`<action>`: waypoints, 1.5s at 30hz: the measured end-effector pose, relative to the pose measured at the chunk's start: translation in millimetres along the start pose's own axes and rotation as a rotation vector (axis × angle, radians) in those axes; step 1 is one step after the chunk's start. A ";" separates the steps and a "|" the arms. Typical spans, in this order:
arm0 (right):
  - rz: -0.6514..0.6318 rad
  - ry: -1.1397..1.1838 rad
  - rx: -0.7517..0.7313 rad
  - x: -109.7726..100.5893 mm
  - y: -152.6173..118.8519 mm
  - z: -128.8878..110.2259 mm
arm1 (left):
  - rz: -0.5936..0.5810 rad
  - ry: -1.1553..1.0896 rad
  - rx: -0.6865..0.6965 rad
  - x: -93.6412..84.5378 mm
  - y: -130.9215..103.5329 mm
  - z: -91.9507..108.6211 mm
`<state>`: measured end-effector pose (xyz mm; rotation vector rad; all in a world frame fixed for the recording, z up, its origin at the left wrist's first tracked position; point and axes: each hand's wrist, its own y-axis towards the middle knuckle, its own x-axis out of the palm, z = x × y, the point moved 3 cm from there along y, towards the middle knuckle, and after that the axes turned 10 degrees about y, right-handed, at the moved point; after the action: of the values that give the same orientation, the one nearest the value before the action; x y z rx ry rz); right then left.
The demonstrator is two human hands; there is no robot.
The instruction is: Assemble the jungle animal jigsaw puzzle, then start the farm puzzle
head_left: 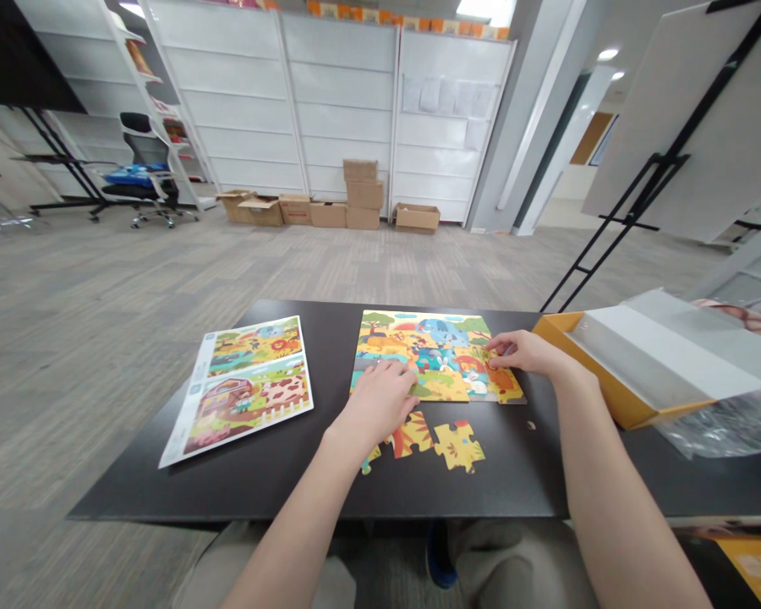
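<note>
A mostly assembled jigsaw puzzle (444, 330) with a blue elephant, a rabbit and other animals lies on the black table. My left hand (386, 393) rests palm down over its lower left part, fingers laid out and covering some of the picture. At the right edge, the thumb and fingers of my right hand (523, 348) come together on an orange and yellow puzzle piece (504, 381). Nearer to me lie a yellow loose piece (460, 446), a red and yellow loose piece (412, 434), and a small part of another (371, 459), partly hidden by my left arm.
A printed picture sheet (247, 397) lies on the left of the table (279, 491). On the right stand an open yellow box (621, 393) with a whitish lid and a clear plastic bag (729, 427). A tiny scrap (531, 425) sits beside the puzzle. Cardboard boxes (361, 194) line the far wall.
</note>
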<state>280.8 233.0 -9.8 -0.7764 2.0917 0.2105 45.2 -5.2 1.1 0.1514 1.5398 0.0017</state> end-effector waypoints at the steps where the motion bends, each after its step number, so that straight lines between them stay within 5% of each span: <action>1: -0.001 -0.018 0.003 0.3 0.1 -0.7 | 0.002 0.001 0.001 -0.1 -0.1 0.1; 15: 0.021 -0.276 -0.068 7.8 -8.0 -34.2 | 0.004 0.037 0.017 1.7 0.4 0.1; 45: -0.085 -0.382 0.083 14.1 -10.7 -53.3 | -0.010 0.040 0.008 1.3 0.5 1.2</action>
<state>245.0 196.1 12.9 -0.7109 1.6937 0.2060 46.5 -4.6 -0.1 0.1504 1.5806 -0.0094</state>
